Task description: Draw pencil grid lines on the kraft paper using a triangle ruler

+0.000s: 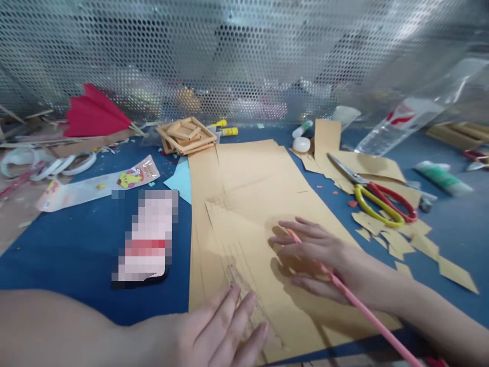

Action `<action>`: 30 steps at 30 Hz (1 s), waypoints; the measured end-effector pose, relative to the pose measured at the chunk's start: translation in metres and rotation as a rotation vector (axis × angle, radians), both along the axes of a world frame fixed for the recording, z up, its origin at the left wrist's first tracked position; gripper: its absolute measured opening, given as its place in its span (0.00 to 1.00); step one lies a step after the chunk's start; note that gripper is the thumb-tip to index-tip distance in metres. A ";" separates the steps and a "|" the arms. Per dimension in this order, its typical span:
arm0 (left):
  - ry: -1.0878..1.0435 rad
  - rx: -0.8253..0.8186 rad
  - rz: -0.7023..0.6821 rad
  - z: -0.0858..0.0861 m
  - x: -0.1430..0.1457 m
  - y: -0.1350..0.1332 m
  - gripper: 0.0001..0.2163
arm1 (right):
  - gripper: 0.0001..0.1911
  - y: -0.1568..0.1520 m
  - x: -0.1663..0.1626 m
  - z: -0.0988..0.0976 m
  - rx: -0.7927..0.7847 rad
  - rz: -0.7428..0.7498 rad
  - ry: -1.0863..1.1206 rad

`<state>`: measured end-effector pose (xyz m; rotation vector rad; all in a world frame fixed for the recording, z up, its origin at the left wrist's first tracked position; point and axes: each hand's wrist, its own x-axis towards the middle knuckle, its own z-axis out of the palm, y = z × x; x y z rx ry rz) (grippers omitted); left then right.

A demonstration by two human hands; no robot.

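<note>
A large sheet of brown kraft paper (pixel 252 178) lies in front of me, with thin lines drawn on it. My left hand (pixel 229 326) rests at its lower part, fingers stretched out over a clear plastic strip that looks like a ruler (pixel 239 280). Part of this strip is hidden under the fingers. My right hand (pixel 328 255) hovers just above the paper or touches it; I cannot tell which. Its fingers are extended, with a long pink pencil (pixel 370 316) held between them, slanting back toward the lower right.
Left of the paper are a phone (pixel 148 234), a wrapper (pixel 103 186) and tape rolls (pixel 64 165). Wooden frames (pixel 187 135) and glue sticks (pixel 228 131) stand behind. To the right are scissors (pixel 376 196), paper scraps (pixel 424 244), a glue tube (pixel 443 176) and a plastic bottle (pixel 412 114). Perforated metal (pixel 244 56) borders the back.
</note>
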<state>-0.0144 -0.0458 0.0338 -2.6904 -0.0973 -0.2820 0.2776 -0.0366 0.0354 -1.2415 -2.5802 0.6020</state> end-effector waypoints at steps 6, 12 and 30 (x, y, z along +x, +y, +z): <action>-0.142 -0.011 0.058 -0.009 0.011 -0.007 0.17 | 0.23 0.000 -0.009 -0.010 0.046 -0.039 -0.044; -0.249 0.069 0.093 -0.030 0.034 -0.017 0.16 | 0.15 0.008 -0.017 -0.009 0.094 -0.014 -0.029; -0.205 0.028 0.222 -0.042 0.067 -0.036 0.18 | 0.20 0.039 -0.037 0.018 -0.123 -0.110 0.002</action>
